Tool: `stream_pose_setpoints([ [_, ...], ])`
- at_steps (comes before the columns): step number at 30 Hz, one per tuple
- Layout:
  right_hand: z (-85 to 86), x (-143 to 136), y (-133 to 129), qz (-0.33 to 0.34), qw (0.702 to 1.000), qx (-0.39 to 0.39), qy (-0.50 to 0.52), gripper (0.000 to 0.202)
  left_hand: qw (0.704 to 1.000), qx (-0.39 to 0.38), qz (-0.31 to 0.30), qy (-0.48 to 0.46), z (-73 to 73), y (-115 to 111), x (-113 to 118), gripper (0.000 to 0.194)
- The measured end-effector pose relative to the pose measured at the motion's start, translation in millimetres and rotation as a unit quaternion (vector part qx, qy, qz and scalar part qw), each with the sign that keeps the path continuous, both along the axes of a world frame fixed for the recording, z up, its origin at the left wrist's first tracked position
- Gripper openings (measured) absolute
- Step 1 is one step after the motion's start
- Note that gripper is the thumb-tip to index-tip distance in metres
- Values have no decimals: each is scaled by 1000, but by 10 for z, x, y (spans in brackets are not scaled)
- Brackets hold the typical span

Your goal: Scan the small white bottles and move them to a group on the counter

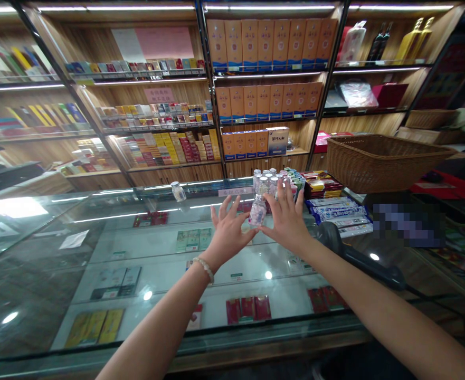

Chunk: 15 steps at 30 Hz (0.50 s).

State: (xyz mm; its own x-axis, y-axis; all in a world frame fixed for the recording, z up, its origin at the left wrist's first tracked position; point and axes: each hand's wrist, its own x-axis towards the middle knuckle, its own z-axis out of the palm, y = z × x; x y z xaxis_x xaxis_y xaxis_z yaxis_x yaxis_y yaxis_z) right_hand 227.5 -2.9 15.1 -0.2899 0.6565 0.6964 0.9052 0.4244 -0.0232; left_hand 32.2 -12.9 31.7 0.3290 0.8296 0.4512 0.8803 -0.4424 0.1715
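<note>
A small clear bottle with pinkish contents (257,211) is between my two hands above the glass counter. My left hand (229,229), with a beaded bracelet at the wrist, has its fingers spread at the bottle's left side, thumb by its base. At its right side is my right hand (286,219), fingers raised and apart, thumb near the bottle's lower edge. Whether either hand bears on the bottle is hard to tell. Just behind stands a group of similar white-capped bottles (263,183). Another bottle (178,191) sits apart to the left, slightly tilted in view.
Blue-and-white packets (339,210) and red-yellow packs (322,183) lie right of the bottles. A black handheld scanner (359,258) rests near my right forearm. A wicker basket (386,163) stands at the back right. The glass counter (157,285) shows boxes beneath; stocked shelves stand behind.
</note>
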Motion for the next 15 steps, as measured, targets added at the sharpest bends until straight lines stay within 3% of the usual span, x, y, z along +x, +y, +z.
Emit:
stream_pose_setpoints([
  [15,18,17,-11,14,1000,5,-16,73,1000,-14,-1,-25,48,11,-22,28],
])
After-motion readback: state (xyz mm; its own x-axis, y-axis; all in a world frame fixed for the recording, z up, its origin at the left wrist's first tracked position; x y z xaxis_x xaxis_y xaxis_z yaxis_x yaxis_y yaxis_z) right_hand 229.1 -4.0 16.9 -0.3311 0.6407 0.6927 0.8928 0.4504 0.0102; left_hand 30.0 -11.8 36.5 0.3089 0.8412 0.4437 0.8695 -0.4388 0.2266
